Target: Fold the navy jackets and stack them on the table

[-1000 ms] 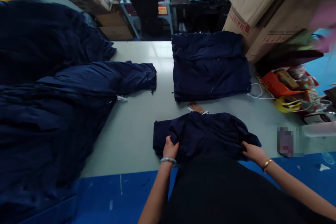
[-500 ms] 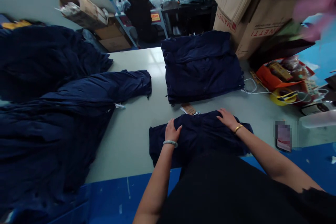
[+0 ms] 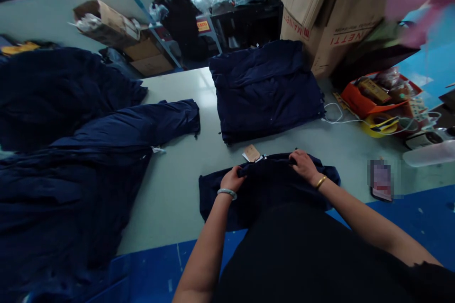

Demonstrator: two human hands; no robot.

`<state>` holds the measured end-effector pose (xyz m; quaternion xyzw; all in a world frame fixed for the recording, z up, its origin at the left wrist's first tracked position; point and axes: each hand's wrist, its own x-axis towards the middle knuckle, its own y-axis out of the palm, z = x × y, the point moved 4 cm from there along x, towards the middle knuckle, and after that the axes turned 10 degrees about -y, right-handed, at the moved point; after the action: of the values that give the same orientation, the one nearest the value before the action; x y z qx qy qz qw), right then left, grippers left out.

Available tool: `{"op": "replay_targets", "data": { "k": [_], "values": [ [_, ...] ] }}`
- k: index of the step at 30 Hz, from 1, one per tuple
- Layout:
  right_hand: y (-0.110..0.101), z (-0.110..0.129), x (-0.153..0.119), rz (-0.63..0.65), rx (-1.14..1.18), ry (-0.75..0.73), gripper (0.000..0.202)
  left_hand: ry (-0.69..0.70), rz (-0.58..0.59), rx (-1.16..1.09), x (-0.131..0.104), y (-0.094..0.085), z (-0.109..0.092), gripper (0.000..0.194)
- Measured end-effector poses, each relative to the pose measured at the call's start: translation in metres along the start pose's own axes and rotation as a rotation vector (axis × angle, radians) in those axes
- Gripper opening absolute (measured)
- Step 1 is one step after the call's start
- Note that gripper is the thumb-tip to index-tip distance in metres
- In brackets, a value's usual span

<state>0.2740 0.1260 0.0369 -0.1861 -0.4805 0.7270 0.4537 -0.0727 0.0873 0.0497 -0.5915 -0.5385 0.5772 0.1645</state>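
Fingers of the left hand are curled nearly closed, thumb and fingertips pinching the far edge of a dark navy-blue garment of thin cloth. Those of the right hand bend over the same edge and seem to have gathered a fold, though their undersides are hidden. Folded into a long, low bundle, the garment lies at the near side of the pale grey-green desk, right against the wearer's black top. It should handle as light, limp and a little slippery, not fragile; two well-spaced holds on that far edge, catching every layer, would probably keep it square. A brown cardboard tag pokes out between the hands. Beyond lies a neat stack of folded navy garments, and past it tall brown cardboard cartons.
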Motion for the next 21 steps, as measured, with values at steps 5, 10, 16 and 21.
{"op": "replay_targets", "data": {
  "k": [5, 10, 16, 21],
  "values": [
    [0.004, -0.005, -0.042, 0.057, 0.07, -0.069, 0.035, 0.065, 0.037, 0.097, -0.021, 0.012, 0.025, 0.066],
    [0.0, -0.011, -0.058, 0.076, -0.143, 0.046, 0.048, 0.028, 0.063, 0.255, -0.027, 0.027, 0.032, 0.081],
    [0.002, -0.02, -0.048, 0.23, -0.227, 0.329, 0.054, 0.047, -0.18, 0.33, -0.033, 0.016, 0.006, 0.038],
    [0.007, -0.002, -0.04, 0.119, -0.233, 0.167, 0.062, 0.153, -0.215, 0.325, -0.036, 0.012, -0.013, 0.043]
  ]
}}
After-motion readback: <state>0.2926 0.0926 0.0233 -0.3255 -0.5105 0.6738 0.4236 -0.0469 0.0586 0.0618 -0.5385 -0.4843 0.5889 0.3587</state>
